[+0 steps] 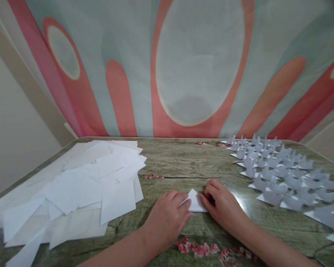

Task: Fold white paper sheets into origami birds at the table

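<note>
A small piece of white paper (195, 202), folded to a point at the top, lies on the wood-patterned table between my hands. My left hand (167, 215) grips its left side, fingers closed over the edge. On the right side, my right hand (225, 204) is curled with thumb and fingertips against the paper. The fingers partly cover both of its sides. At the left spreads a loose, overlapping heap of flat white paper sheets (118, 196). Several rows of folded white paper figures (272, 163), with upright pointed parts, stand at the right.
The table (178, 159) bears a wood-grain print with pink flower clusters (197, 248). Behind its back edge rises a wall covering (139, 92) with coral and grey-green shapes. A few larger folded papers (327, 215) sit at the right edge.
</note>
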`<state>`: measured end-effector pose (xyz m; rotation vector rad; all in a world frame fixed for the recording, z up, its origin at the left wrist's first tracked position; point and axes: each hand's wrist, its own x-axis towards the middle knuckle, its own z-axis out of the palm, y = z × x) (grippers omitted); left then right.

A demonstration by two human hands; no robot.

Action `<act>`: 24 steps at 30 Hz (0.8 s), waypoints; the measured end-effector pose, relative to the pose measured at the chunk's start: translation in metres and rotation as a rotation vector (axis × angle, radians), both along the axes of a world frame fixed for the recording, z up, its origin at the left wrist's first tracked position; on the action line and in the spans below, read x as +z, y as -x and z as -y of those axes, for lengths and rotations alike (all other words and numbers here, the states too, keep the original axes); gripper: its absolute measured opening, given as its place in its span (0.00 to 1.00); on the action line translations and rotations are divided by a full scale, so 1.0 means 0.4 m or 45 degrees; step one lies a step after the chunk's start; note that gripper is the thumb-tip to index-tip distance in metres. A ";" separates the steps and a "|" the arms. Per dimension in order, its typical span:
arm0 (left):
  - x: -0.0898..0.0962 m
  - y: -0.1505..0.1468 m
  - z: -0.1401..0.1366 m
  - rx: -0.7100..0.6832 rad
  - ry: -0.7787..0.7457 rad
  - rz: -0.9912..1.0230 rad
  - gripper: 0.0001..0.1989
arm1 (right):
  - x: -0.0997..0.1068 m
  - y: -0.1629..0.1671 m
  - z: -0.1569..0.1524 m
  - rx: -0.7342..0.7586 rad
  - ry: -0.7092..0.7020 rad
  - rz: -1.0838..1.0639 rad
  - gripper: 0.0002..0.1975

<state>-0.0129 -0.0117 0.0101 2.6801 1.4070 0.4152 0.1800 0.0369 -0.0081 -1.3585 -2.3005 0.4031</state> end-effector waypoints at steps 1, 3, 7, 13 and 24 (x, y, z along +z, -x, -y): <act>-0.002 0.001 0.000 -0.018 -0.011 0.005 0.13 | 0.001 0.000 0.000 -0.002 0.006 -0.003 0.10; -0.003 0.002 -0.002 -0.066 -0.030 0.013 0.14 | 0.001 0.001 0.001 -0.007 0.013 -0.013 0.10; 0.001 0.007 -0.007 -0.133 -0.044 -0.005 0.15 | -0.009 0.004 0.002 -0.017 0.021 -0.053 0.07; 0.003 0.012 -0.012 -0.182 -0.116 -0.073 0.16 | 0.036 -0.034 -0.020 0.094 0.015 -0.294 0.07; -0.005 0.012 -0.011 -0.190 -0.184 -0.140 0.19 | 0.037 -0.024 0.100 0.396 -0.211 0.034 0.14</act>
